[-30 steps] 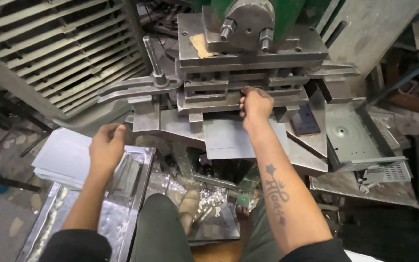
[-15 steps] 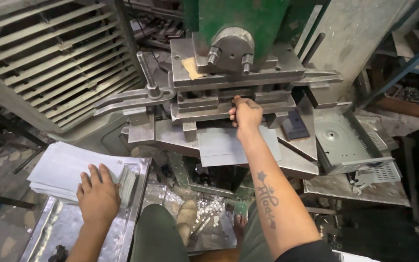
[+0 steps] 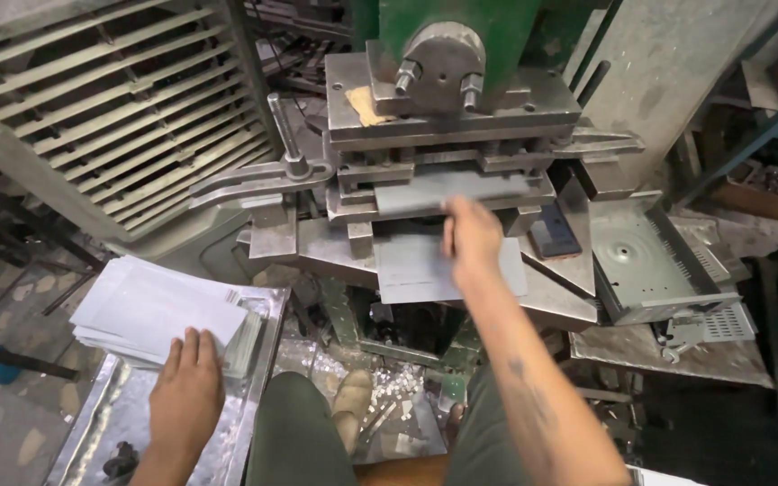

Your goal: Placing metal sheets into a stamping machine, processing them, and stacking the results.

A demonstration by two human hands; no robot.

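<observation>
My right hand is blurred over a flat grey metal sheet that lies on the bed of a green press. Its fingertips are close to the die slot, and I cannot tell whether they grip the sheet. My left hand rests flat, fingers apart, on the near corner of a stack of pale metal sheets. That stack sits on a shiny metal tray at my lower left.
A louvred metal panel leans at the left. A perforated metal box and a dark phone-like slab sit right of the press. A lever stands on the die's left. Small scrap punchings lie between my knees.
My right hand has drawn back from the die slot toward me. My left hand slid down from the tray's upper edge onto the near corner of the stack.
</observation>
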